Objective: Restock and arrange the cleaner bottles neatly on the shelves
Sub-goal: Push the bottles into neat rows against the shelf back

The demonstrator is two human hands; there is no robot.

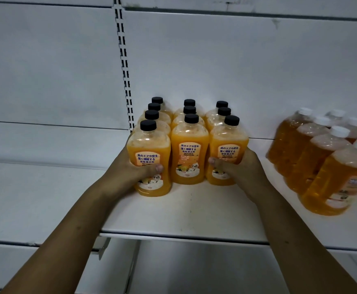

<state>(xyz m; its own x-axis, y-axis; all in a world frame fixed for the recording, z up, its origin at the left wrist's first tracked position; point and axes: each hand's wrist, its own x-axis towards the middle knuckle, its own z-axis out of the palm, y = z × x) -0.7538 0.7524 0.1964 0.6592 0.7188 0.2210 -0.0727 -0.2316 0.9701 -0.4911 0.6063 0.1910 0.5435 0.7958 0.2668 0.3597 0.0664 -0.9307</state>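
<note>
I am reaching over the front edge of the shelf with both arms. My left hand is curling round the front-left bottle, with the thumb lying across its label. My right hand is gripping the front-right bottle the same way. Between them the middle bottle is standing free, and three rows are running behind toward the back panel. I am fearing that uneven pushing is going to tip that free bottle or skew the rows. The white-capped bottles are standing well apart at the right.

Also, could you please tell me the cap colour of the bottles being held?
The caps are black, seen in the head view.
</note>
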